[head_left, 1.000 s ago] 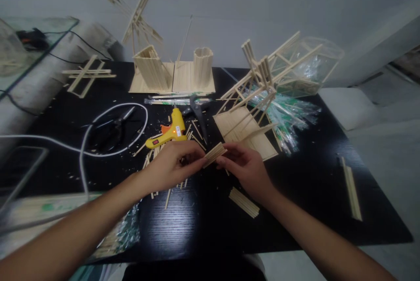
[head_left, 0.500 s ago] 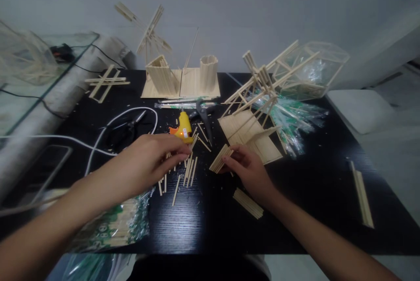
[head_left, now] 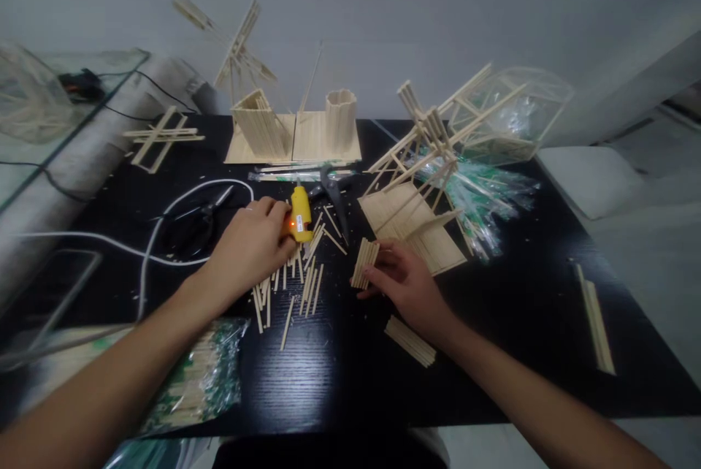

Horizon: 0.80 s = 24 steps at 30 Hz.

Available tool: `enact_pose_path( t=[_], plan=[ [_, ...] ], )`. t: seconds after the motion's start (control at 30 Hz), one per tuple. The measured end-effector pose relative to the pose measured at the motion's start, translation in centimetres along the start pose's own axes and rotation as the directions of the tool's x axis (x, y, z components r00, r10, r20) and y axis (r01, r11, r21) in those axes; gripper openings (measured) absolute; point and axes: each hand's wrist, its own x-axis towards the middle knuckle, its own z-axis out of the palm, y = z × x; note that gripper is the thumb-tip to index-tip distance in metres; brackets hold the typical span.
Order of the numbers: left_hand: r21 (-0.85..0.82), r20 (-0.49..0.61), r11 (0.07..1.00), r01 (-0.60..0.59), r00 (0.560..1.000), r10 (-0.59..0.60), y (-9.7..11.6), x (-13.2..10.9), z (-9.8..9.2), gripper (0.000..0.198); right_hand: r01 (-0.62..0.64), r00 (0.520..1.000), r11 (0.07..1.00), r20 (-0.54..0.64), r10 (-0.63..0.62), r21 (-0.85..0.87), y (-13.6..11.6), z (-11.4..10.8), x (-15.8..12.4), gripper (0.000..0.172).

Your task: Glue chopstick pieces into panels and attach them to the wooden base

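Observation:
My left hand (head_left: 257, 239) has its fingers closed round the orange handle end of a yellow hot glue gun (head_left: 300, 212), whose small red light shows. The gun lies on the black table among short cut wooden sticks (head_left: 310, 290). Between the thumb and fingers of my right hand (head_left: 408, 279) is a small panel of wooden sticks (head_left: 364, 263) set side by side, tilted up off the table. A second stick panel (head_left: 410, 341) lies flat just below that hand. The fingers behind the held panel are partly hidden.
Stick models stand behind: a windmill-like frame (head_left: 432, 136) on a wooden base and a round stick cup (head_left: 340, 122). Black-handled scissors (head_left: 205, 217) lie inside a white cable loop (head_left: 147, 257). Dark pliers-like cutters (head_left: 336, 199) sit beyond the gun. A bag of sticks (head_left: 191, 381) is front left.
My left hand has moved from over the loose sticks up to the glue gun and closed on its handle. My right hand has turned the stick panel more upright. The view has shifted slightly.

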Motion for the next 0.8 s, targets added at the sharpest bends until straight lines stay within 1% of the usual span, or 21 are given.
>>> enact_pose_path(
  t=[0.07,0.13,0.2,0.27,0.3,0.33,0.37,0.4,0.47,0.53,0.6,0.67,0.8],
  plan=[
    [-0.025,-0.019,1.000,0.008,1.000,-0.009,-0.2,-0.1,0.1,0.036,0.002,1.000,1.000,-0.006,-0.002,-0.001,0.1,0.0,0.0,0.039],
    [-0.098,-0.074,0.995,0.000,0.997,-0.007,-0.7,-0.3,0.3,0.036,0.014,1.000,1.000,-0.004,-0.014,0.000,0.2,0.0,0.1,0.039],
    [-0.198,-0.167,0.980,-0.026,0.986,-0.008,-1.2,-0.5,0.3,0.035,0.030,1.000,1.000,0.000,-0.030,0.002,0.3,0.0,0.1,0.039],
    [-0.301,-0.279,0.951,-0.069,0.960,-0.019,-1.5,-0.7,0.2,0.029,0.041,0.999,0.999,0.004,-0.041,-0.002,0.2,0.0,0.1,0.038],
    [-0.362,-0.318,0.928,-0.090,0.948,-0.032,-1.5,-0.8,0.2,0.027,0.045,0.999,0.999,0.003,-0.045,-0.005,0.1,0.0,0.1,0.037],
    [-0.434,-0.335,0.895,-0.103,0.941,-0.054,-1.5,-1.0,0.1,0.027,0.048,0.999,0.999,0.001,-0.048,-0.008,0.0,0.0,0.1,0.035],
    [-0.512,-0.318,0.853,-0.100,0.945,-0.080,-1.4,-1.1,0.1,0.028,0.051,0.999,0.999,-0.004,-0.051,-0.009,-0.2,0.0,0.1,0.034],
    [-0.594,-0.266,0.800,-0.078,0.958,-0.104,-1.3,-1.2,0.1,0.031,0.052,0.999,0.999,-0.011,-0.052,-0.008,-0.4,0.1,0.1,0.033],
    [-0.734,-0.110,0.679,0.000,0.987,-0.118,-1.1,-1.3,0.1,0.034,0.055,0.998,0.998,-0.023,-0.055,-0.006,-0.7,0.1,0.1,0.032],
    [-0.825,0.015,0.562,0.057,0.997,-0.079,-0.9,-1.3,0.0,0.035,0.059,0.998,0.998,-0.031,-0.059,-0.008,-0.9,0.0,0.1,0.032],
    [-0.875,0.065,0.480,0.068,0.998,-0.023,-0.8,-1.4,-0.2,0.035,0.066,0.997,0.998,-0.037,-0.066,-0.017,-1.0,-0.1,0.2,0.032],
    [-0.891,0.074,0.450,0.056,0.997,0.022,-0.9,-1.4,-0.2,0.036,0.068,0.997,0.997,-0.042,-0.069,-0.022,-0.9,-0.2,0.2,0.032],
    [-0.896,0.081,0.442,0.039,0.994,0.077,-1.2,-1.5,0.1,0.037,0.058,0.997,0.998,-0.054,-0.058,0.004,-1.0,-0.3,0.2,0.031]
  ],
)
